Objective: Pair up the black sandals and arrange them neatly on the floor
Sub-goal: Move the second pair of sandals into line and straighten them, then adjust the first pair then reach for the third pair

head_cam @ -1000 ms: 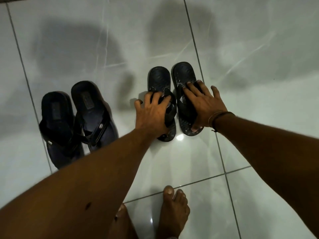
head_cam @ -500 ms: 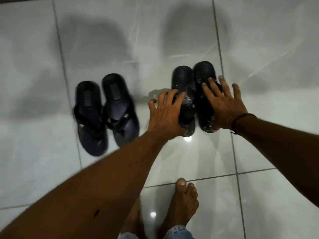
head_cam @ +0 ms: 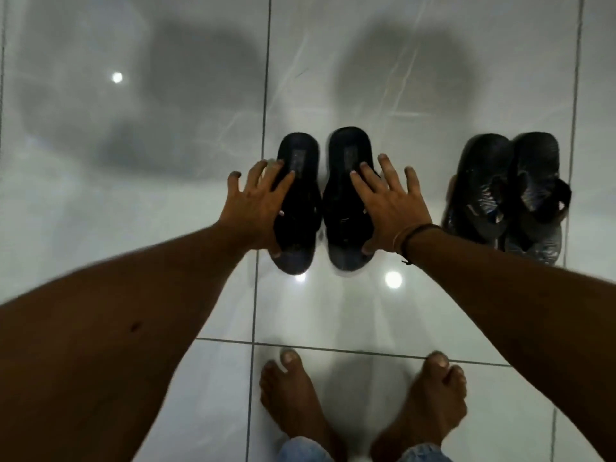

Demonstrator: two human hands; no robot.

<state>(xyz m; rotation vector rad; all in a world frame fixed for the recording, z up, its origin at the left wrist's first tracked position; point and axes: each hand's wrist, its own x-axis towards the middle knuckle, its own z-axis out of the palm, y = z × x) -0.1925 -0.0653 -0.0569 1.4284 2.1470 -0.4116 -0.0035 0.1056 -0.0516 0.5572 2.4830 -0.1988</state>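
Two plain black sandals lie side by side on the white tiled floor, the left one [head_cam: 298, 151] and the right one [head_cam: 346, 145], heels pointing away from me. My left hand [head_cam: 256, 208] is spread flat over the left sandal and my right hand [head_cam: 390, 208], with a cord bracelet at the wrist, is spread over the right one. Fingers of both hands are apart; neither closes around a sandal. A second pair, black with a pale pattern [head_cam: 480, 195] [head_cam: 533, 168], sits close together at the right, untouched.
My bare feet [head_cam: 293, 395] [head_cam: 430, 395] stand on the tile just in front of the sandals. Glossy floor tiles [head_cam: 133, 195] with grout lines and lamp reflections stretch to the left and beyond the sandals.
Both hands have left the patterned pair and moved left onto the plain pair. The view has swung left, so the patterned pair now sits at the right.
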